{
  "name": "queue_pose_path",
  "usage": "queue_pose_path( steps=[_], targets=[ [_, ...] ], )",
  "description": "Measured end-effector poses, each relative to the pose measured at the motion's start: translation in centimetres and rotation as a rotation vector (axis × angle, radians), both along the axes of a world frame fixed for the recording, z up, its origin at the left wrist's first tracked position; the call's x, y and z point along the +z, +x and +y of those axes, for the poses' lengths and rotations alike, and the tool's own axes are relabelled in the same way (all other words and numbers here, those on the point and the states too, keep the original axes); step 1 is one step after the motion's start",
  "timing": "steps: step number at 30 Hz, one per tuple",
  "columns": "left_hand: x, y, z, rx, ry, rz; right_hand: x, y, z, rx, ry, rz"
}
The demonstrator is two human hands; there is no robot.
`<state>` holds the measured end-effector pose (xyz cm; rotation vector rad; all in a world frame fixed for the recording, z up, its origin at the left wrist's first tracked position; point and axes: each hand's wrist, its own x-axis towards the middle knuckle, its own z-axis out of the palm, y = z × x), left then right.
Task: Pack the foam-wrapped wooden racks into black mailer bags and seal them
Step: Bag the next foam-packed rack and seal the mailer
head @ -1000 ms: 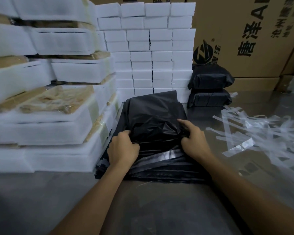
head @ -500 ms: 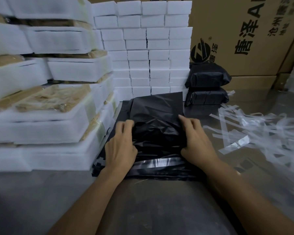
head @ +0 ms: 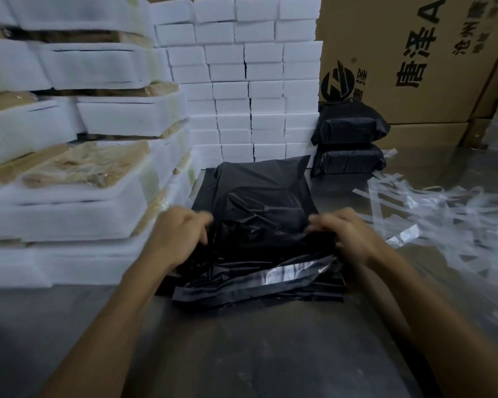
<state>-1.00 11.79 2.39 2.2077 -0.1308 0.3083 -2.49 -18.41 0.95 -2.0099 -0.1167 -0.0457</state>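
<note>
A filled black mailer bag (head: 259,205) lies on a pile of flat black bags (head: 256,294) in the middle of the table. My left hand (head: 179,234) grips the bag's near left edge with curled fingers. My right hand (head: 348,237) grips its near right edge. Below them the bag's open flap shows a shiny grey adhesive strip (head: 293,272). Foam-wrapped wooden racks (head: 78,173) are stacked at the left. Two sealed black parcels (head: 350,145) sit stacked at the back right.
A wall of white foam blocks (head: 250,90) stands behind the bags. Large cardboard boxes (head: 414,53) fill the back right. Several peeled clear backing strips (head: 443,214) litter the table's right side. The grey table top (head: 242,354) stretches toward me.
Both hands have slid back toward me along the filled bag, from pressing its top to gripping its near edge. The flap with the adhesive strip now shows more.
</note>
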Motion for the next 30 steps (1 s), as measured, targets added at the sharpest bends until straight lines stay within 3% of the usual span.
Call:
queue_pose_path(
  steps=[3,8,10,12,15,17,21,24,30],
  targets=[
    [1.1,1.4,-1.3,0.145,-0.269,-0.172,-0.7,0.6,0.1,-0.244,0.189,-0.166],
    [-0.6,4.0,-3.5,-0.207,-0.269,0.206,-1.9,1.6,1.6,-0.037,0.212,-0.128],
    [-2.0,4.9,-3.7,-0.161,-0.522,0.189,-2.4,2.0,1.8,-0.014,0.252,-0.107],
    [-2.4,6.7,-3.5,0.081,-0.804,0.255,-2.6,2.4,1.6,-0.068,0.415,-0.067],
    [-1.5,9.2,-3.2,0.238,-0.602,0.377,-2.7,3.1,1.3,-0.115,0.555,-0.042],
    [-0.4,10.3,-3.7,0.193,-0.585,0.469,-2.9,3.4,1.3,-0.137,0.590,-0.036],
    [0.1,11.5,-4.7,0.251,-0.626,0.471,-3.0,3.8,1.0,-0.142,0.676,-0.019],
    [-0.3,11.8,-5.7,0.316,-0.511,0.366,-3.2,3.9,1.0,-0.131,0.683,-0.031],
    [-0.6,11.7,-6.6,0.440,-0.068,0.099,-3.2,3.6,0.6,-0.182,0.690,-0.084]
  ],
)
